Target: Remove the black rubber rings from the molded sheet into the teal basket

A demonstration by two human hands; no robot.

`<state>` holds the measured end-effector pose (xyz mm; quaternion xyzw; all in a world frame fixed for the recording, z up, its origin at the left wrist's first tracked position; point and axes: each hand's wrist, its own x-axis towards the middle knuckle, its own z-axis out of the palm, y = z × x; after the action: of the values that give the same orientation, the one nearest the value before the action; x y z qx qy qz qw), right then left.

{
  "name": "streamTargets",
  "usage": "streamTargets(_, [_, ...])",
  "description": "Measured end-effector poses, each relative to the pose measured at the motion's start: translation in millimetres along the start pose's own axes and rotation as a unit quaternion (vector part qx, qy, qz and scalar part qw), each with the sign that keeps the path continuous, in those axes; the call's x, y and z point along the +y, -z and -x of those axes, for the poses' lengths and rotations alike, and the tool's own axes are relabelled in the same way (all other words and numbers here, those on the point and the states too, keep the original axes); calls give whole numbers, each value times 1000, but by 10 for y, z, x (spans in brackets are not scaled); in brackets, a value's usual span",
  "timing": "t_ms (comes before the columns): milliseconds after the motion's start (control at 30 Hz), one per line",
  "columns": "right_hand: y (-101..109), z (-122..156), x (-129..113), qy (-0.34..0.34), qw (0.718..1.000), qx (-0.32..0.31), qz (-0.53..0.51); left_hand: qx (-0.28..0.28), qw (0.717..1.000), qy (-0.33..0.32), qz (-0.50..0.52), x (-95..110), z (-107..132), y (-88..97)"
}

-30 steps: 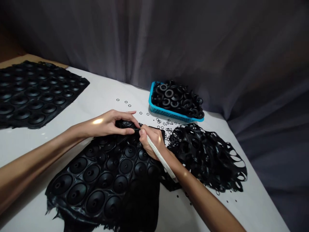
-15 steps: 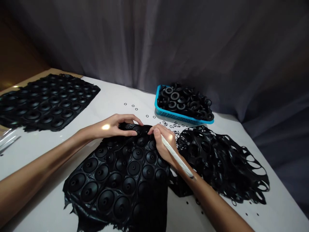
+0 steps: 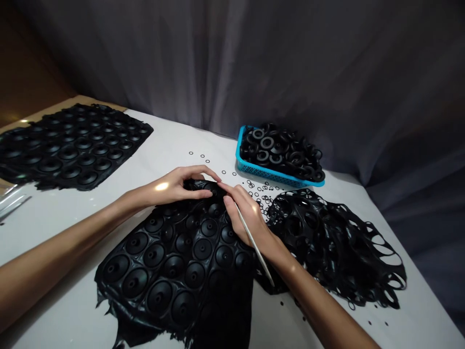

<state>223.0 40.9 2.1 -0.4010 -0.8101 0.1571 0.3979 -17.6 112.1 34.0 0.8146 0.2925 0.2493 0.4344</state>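
A black rubber sheet (image 3: pixel 170 261) moulded with round cup shapes lies on the white table in front of me. My left hand (image 3: pixel 174 186) pinches its far edge between thumb and fingers. My right hand (image 3: pixel 245 213) rests on the sheet's far right corner, closed round a thin white stick (image 3: pixel 254 245) that runs back along my wrist. The fingertips of both hands nearly meet at the sheet's far edge.
A blue basket (image 3: pixel 274 172) full of black rubber rings stands behind. Small thin rings (image 3: pixel 259 189) are scattered before it. A heap of black rubber webbing with holes (image 3: pixel 337 247) lies at right. Another moulded sheet (image 3: pixel 69 145) lies far left.
The view shifted a little; my right hand turned so the white stick now lies steeper along my wrist. Both hands stay at the sheet's far edge.
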Motion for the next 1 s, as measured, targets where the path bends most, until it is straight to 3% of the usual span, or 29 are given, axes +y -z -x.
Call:
streamTargets(133, [-23,-3,20,-23,998,32,41,42,999,21,14,-16,3,-22])
streamTargets(300, [-67,21,53,-21,997,68,37,7,999,-6,34,7,-22,-38])
streamTargets(567, [-36,59,-13,-98,989,90,-63,3,1000,14,0,-46,-24,-30])
streamTargets(767, [-35,56,-13,-32,992,87,-80,0,1000,3,4,-65,-27,-42])
streamTargets(1000, [-63,82,-7,-19,991,66,-115,10,1000,-7,19,-50,-59,-63])
